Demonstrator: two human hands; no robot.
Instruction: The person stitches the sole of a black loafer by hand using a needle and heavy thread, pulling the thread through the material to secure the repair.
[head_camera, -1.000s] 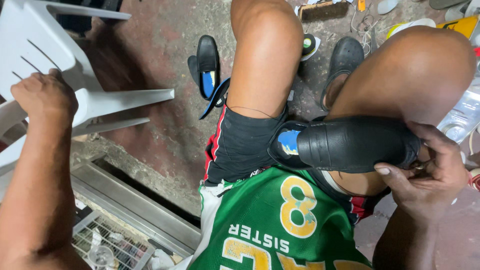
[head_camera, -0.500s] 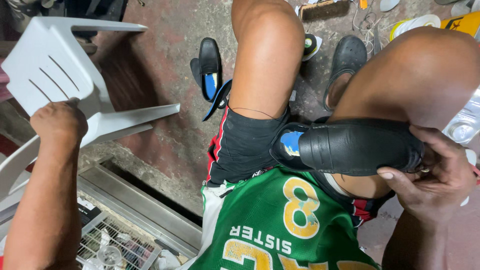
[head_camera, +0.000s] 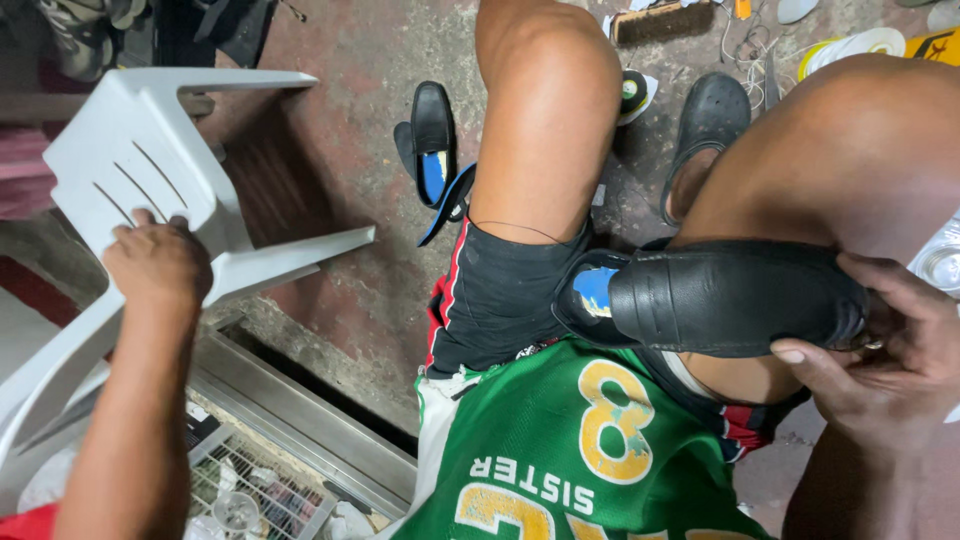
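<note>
The left hand (head_camera: 158, 268) curls over the back of a white plastic chair (head_camera: 140, 170), fingers closed on its edge. The right hand (head_camera: 885, 350) grips the toe end of a black shoe (head_camera: 735, 298), which lies across the person's right thigh.

The left hand (head_camera: 160, 265) grips the back of a white plastic chair (head_camera: 150, 170) tipped over on the floor (head_camera: 330, 180). The right hand (head_camera: 880, 360) holds a black shoe (head_camera: 735, 297) lying across the thigh, toe end probably inside the grip. Another black shoe (head_camera: 432, 140) lies on the floor.
</note>
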